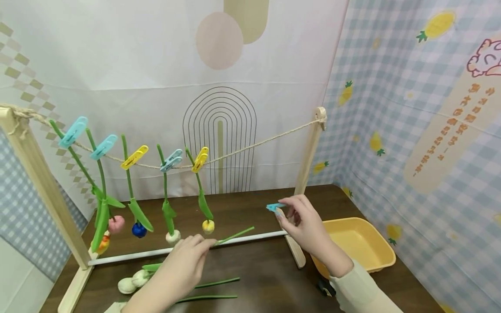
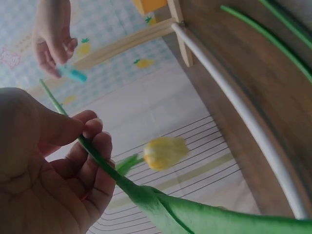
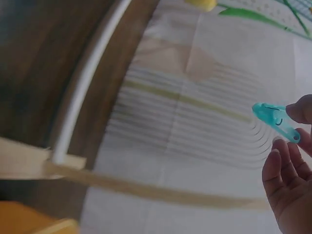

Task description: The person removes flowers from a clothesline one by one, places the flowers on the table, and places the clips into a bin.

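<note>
L hand (image 1: 184, 261) pinches green stem (image 1: 234, 236), R hand (image 1: 303, 224) pinches blue peg (image 1: 274, 207): lift stem to rope (image 1: 270, 140) w/ firm grip, then peg it.

A twine line (image 1: 250, 148) is strung between two wooden posts (image 1: 309, 152) of a frame standing on a dark brown table (image 1: 270, 278). Five flowers are hung head-down from the line by pegs: light blue (image 1: 72, 131), light blue (image 1: 103, 147), yellow (image 1: 135, 157), light blue (image 1: 171, 160) and yellow (image 1: 200, 159). A white rod (image 1: 168, 251) is laid between the frame's feet. Two loose green stems (image 1: 213, 290) and pale flower heads (image 1: 132, 280) are seen on the table in front of it. A yellow tray (image 1: 358, 243) is placed to the right, beside the checked backdrop (image 1: 411, 130)
</note>
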